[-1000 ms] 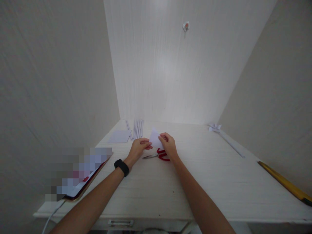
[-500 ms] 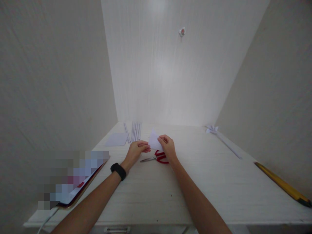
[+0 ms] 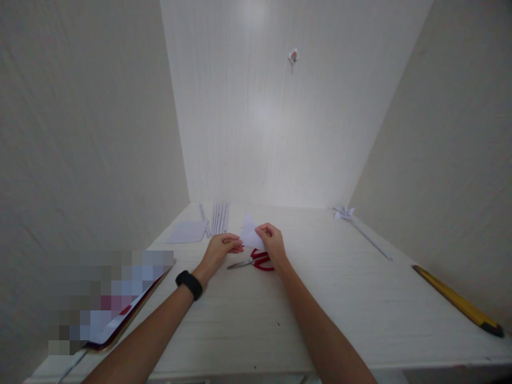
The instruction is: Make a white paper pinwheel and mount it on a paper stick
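Observation:
A small piece of white paper (image 3: 248, 233), roughly triangular with its point up, is held up between my hands. My right hand (image 3: 272, 241) pinches its right side between thumb and fingers. At the lower left edge, my left hand (image 3: 222, 247), with a black band on the wrist, has thumb and fingers closed on the paper. Just below the paper, red-handled scissors (image 3: 262, 261) lie on the white table, blades pointing left, partly hidden by my right hand.
Several thin paper sticks (image 3: 220, 217) and a flat paper sheet (image 3: 186, 232) lie at the back left. A tablet-like device (image 3: 114, 336), partly blurred out, stands front left. A paper flower on a stem (image 3: 344, 213) lies back right, a yellow cutter (image 3: 456, 300) at right.
The view has shifted slightly, so everything sits a little further left and lower. My hands keep nearly the same hold on the paper.

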The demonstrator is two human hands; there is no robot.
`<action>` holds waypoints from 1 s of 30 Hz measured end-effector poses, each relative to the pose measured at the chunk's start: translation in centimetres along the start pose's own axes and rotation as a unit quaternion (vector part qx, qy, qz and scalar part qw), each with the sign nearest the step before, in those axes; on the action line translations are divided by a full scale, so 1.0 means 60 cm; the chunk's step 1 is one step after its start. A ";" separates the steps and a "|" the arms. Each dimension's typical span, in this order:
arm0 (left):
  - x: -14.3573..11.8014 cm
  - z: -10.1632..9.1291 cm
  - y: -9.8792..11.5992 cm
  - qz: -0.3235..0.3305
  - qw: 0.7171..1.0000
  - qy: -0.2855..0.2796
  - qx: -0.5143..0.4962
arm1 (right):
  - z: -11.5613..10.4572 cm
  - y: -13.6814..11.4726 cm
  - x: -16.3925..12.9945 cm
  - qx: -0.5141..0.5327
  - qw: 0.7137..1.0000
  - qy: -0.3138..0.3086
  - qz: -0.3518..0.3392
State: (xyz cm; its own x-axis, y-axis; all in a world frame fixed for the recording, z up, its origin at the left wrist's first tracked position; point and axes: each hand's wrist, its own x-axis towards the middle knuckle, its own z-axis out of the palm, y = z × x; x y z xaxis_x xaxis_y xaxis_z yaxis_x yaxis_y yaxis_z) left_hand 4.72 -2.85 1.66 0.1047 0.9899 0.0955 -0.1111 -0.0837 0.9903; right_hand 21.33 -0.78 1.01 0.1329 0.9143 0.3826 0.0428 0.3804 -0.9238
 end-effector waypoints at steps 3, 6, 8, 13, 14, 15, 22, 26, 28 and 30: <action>0.003 -0.002 -0.003 0.000 1.000 -0.001 0.004 | -0.001 0.000 0.000 0.002 1.000 -0.004 0.002; 0.007 -0.003 -0.007 0.006 1.000 -0.002 0.010 | 0.000 -0.001 0.001 -0.001 1.000 -0.010 -0.001; 0.009 -0.003 -0.008 0.006 1.000 -0.002 0.015 | 0.001 0.000 0.001 0.001 1.000 -0.014 -0.010; 0.006 -0.001 -0.004 0.005 0.999 -0.016 0.034 | 0.001 0.000 0.002 -0.024 0.999 0.001 -0.023; 0.005 -0.001 -0.003 0.006 0.999 -0.019 0.037 | 0.001 0.000 0.002 -0.031 0.999 0.005 -0.024; 0.005 0.000 -0.002 0.006 0.999 -0.021 0.040 | 0.001 0.000 0.002 -0.036 0.999 0.009 -0.026; 0.007 -0.002 -0.003 0.011 0.998 -0.022 0.050 | -0.001 -0.005 0.001 -0.039 0.999 -0.002 -0.036; 0.006 0.000 -0.002 0.013 0.998 -0.026 0.055 | 0.002 -0.010 0.000 -0.026 0.999 -0.004 -0.035; 0.003 0.002 0.000 0.009 0.998 -0.030 0.056 | 0.003 -0.012 -0.002 -0.029 0.999 0.004 -0.030; 0.001 0.004 0.003 0.010 0.998 -0.033 0.057 | 0.003 -0.013 -0.002 -0.027 0.999 0.008 -0.028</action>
State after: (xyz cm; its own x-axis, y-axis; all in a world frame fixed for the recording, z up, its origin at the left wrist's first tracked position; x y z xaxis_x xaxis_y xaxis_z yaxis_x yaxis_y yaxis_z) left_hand 4.95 -2.85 1.89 0.1688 0.9787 0.1171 -0.0014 -0.1186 0.9929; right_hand 21.10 -1.17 1.67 0.1449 0.8891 0.4341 0.1044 0.4225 -0.9003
